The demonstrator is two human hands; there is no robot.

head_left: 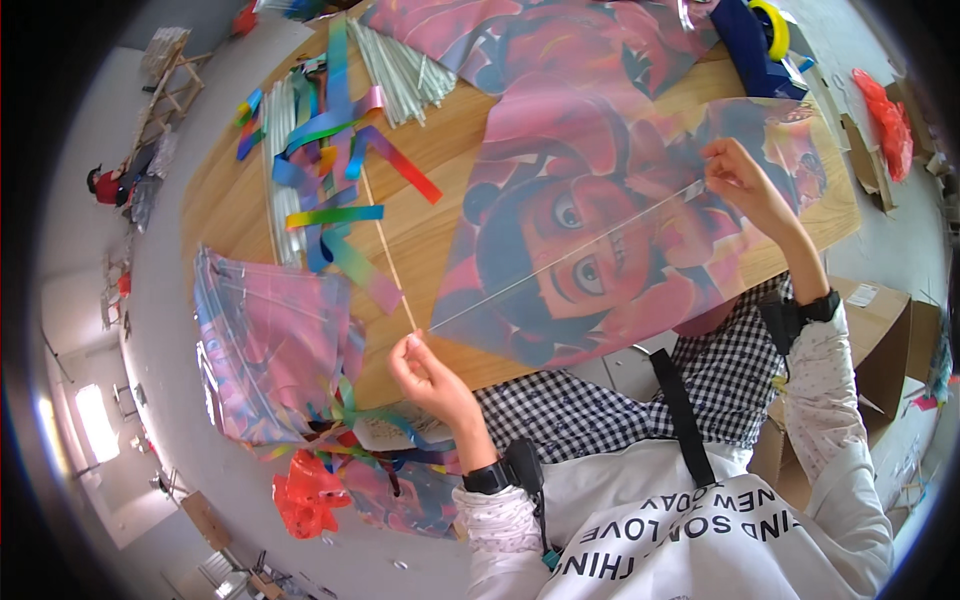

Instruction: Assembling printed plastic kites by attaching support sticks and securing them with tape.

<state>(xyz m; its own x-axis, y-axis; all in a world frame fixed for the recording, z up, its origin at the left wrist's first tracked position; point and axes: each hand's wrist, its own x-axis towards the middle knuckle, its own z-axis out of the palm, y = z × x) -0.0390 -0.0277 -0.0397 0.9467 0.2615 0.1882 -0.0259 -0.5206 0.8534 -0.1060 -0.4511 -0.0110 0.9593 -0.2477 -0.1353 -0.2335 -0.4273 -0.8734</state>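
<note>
A kite sail (560,240) of thin sheet, printed with a large cartoon face in pink and blue, lies flat on the wooden table. Across it runs a thin pale line (560,258), either a rod or a string. My left hand (432,385) pinches its near-left end, beside the sail's corner. A slender stick (382,240) also meets those fingertips. Over the sail's right part, my right hand (742,180) has its fingers closed by the line's other end, at a small whitish piece (694,190). Exactly what lies between those fingers is too small to tell.
Rainbow ribbons (340,130) lie over bundled white rods (285,150); more rods (400,75) fan out behind. Folded printed sheets (275,345) hang over the table's left edge. Yellow tape (772,30) sits at the far right, and a cardboard box (865,320) stands beside me.
</note>
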